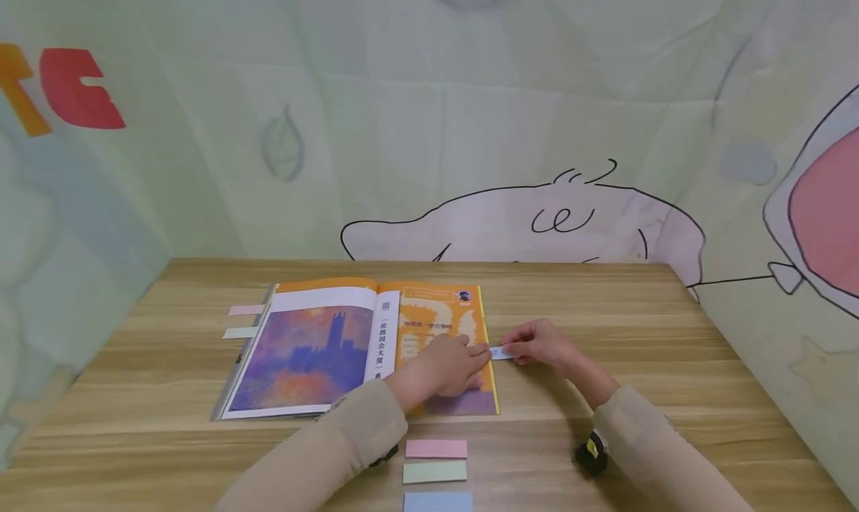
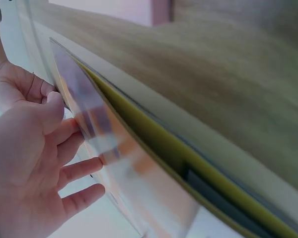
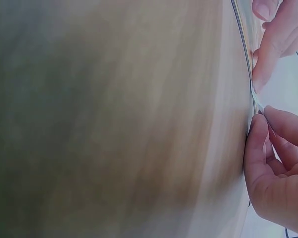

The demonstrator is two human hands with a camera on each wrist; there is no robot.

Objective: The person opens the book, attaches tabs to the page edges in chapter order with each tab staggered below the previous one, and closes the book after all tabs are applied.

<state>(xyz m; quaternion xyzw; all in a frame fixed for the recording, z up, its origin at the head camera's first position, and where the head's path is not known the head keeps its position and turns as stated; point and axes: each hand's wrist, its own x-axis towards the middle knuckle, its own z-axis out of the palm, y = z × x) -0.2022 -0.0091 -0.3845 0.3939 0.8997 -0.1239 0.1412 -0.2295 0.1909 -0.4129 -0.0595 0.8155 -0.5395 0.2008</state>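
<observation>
An open magazine lies on the wooden table, its right page orange and its left page showing a blue and purple painting. My left hand rests on the orange page, its fingertips pressing near the right edge; in the left wrist view the fingers are spread and fairly straight. A light blue sticky note sticks out past that edge. Thumb and fingers of my right hand pinch the note's outer end. In the right wrist view, the left fingertip touches the page edge beside the note.
Pink, green and blue sticky note pads lie in a column near the front. A pink tab and a green tab project from the magazine's left side. A printed cloth hangs behind the table.
</observation>
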